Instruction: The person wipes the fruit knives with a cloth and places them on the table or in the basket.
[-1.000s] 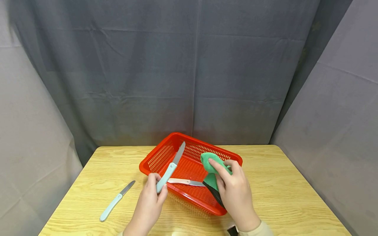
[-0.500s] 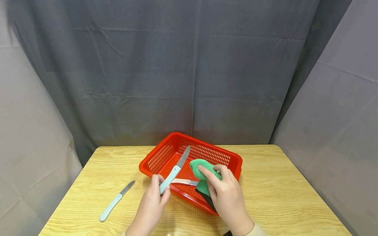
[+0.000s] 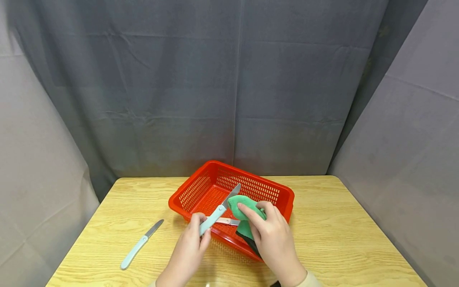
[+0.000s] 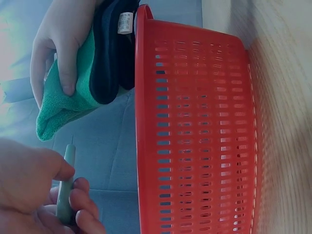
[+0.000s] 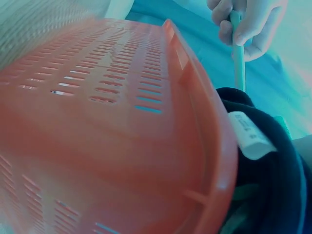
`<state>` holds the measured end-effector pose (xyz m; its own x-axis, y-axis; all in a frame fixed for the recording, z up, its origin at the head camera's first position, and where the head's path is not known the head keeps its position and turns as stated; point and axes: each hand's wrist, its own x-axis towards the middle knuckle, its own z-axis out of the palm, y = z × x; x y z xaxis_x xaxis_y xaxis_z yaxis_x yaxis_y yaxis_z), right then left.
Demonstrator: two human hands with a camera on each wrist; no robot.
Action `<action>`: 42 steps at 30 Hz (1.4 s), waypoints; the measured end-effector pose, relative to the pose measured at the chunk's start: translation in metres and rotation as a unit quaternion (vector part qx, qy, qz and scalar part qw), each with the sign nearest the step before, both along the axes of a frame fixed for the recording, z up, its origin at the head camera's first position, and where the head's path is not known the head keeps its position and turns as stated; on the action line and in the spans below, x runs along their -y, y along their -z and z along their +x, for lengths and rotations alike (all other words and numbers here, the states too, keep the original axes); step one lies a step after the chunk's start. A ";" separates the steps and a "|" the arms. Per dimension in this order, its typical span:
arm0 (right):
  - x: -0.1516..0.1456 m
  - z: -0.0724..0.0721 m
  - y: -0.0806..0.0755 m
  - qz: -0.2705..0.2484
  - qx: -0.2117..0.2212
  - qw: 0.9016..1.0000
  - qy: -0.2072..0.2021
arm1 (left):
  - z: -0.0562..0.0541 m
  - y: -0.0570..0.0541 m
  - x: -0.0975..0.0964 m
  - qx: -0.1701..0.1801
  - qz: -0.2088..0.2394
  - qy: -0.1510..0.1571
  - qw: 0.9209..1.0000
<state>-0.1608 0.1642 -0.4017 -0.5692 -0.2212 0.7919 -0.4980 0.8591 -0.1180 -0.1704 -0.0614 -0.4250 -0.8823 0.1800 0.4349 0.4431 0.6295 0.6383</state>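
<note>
My left hand (image 3: 188, 249) grips the pale blue handle of a knife (image 3: 211, 220) above the near left side of a red basket (image 3: 229, 238). The blade points up and away to the right. A folded green and black cloth (image 3: 247, 209) is pinched in my right hand (image 3: 274, 235), its green edge beside the blade near the handle; from the head view I cannot tell whether they touch. Below them a white-handled knife (image 3: 224, 220) lies in the basket, partly hidden by the cloth and held knife. The left wrist view shows fingers curled round the handle (image 4: 65, 195).
Another pale blue-handled knife (image 3: 134, 252) lies on the wooden table (image 3: 340, 231) left of the basket, blade pointing away. Grey cloth curtains (image 3: 179, 99) stand behind the table and at both sides. A white label (image 5: 248, 131) hangs from the cloth's dark side.
Both hands have come closer together: the left hand with the knife moved right, the right hand with the cloth moved left. The cloth now overlaps the blade's outline. The basket stays put.
</note>
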 end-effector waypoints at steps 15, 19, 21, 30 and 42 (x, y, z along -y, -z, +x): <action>0.001 0.000 0.001 0.016 0.009 1.000 -0.007 | 0.001 0.001 -0.003 -0.063 -0.050 -0.001 0.997; 0.002 -0.001 0.002 0.022 0.020 1.000 -0.009 | 0.001 0.003 -0.003 -0.077 -0.053 0.000 0.996; 0.002 -0.001 0.003 0.023 0.026 0.999 -0.007 | 0.001 0.003 -0.003 -0.084 -0.054 0.001 0.995; 0.001 -0.003 0.004 0.016 0.026 1.000 -0.002 | 0.000 0.006 -0.002 -0.105 -0.050 0.012 0.993; -0.004 -0.007 0.004 -0.004 0.004 1.000 0.021 | 0.000 0.007 -0.002 -0.107 -0.040 0.020 0.993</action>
<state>-0.1680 0.1685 -0.4053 -0.5841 -0.1900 0.7892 -0.4601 0.8784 -0.1291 -0.1706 -0.0598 -0.4320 -0.7634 0.2537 0.5940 0.5878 0.6540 0.4762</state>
